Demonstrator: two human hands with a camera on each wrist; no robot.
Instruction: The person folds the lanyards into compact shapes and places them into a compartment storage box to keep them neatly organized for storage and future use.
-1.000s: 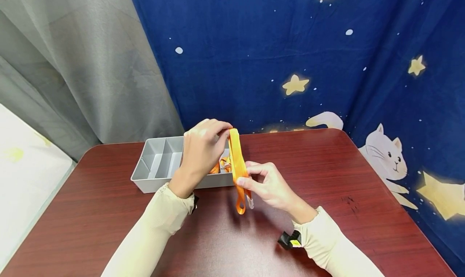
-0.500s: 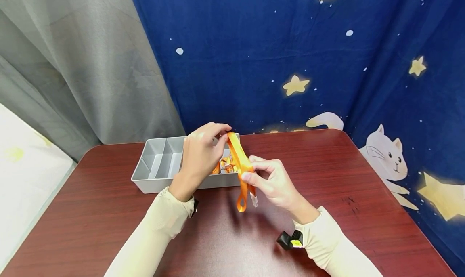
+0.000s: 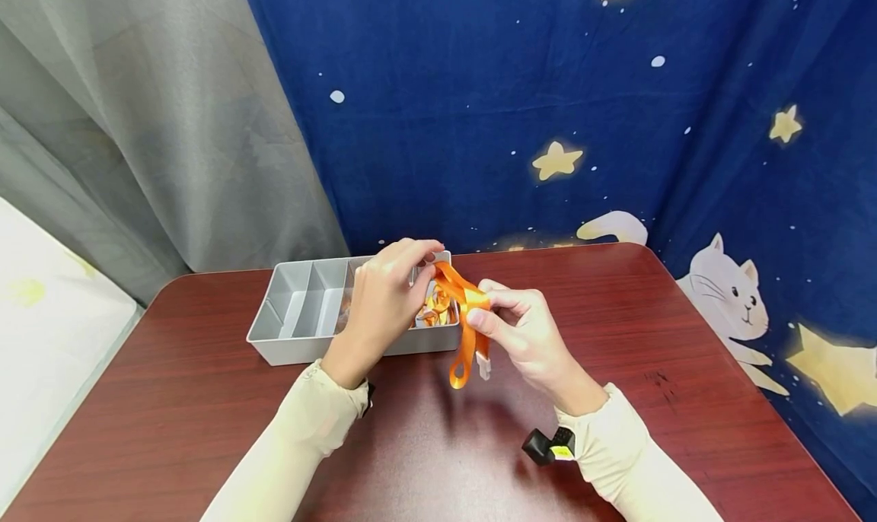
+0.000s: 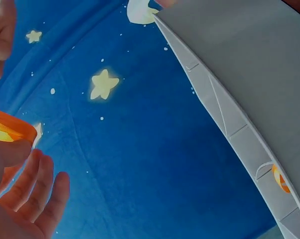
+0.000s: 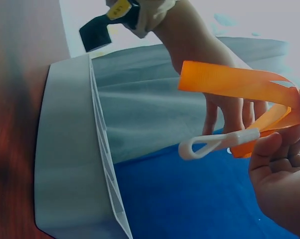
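Note:
An orange lanyard (image 3: 468, 347), folded into loops, hangs between both hands near the tray's right end. My right hand (image 3: 530, 339) pinches its gathered middle between thumb and fingers. The lanyard's white plastic hook (image 5: 210, 144) dangles below that grip beside a hanging loop. My left hand (image 3: 387, 297) holds the upper loop by thumb and forefinger, while its other fingers spread loosely in the left wrist view. More orange lanyards (image 3: 437, 305) lie bunched in the right-hand compartment of the grey tray (image 3: 291, 348). The left hand covers the tray's middle part.
Several compartments divide the tray, which stands at the back of the dark red wooden table (image 3: 164, 400). A blue starry curtain (image 3: 438, 126) hangs just behind the table, with a grey curtain (image 3: 157, 141) at the left.
The right hand has moved slightly up and right with the lanyard. The left hand has lowered its end a little, so the stretched upper part has shortened and slackened into folds.

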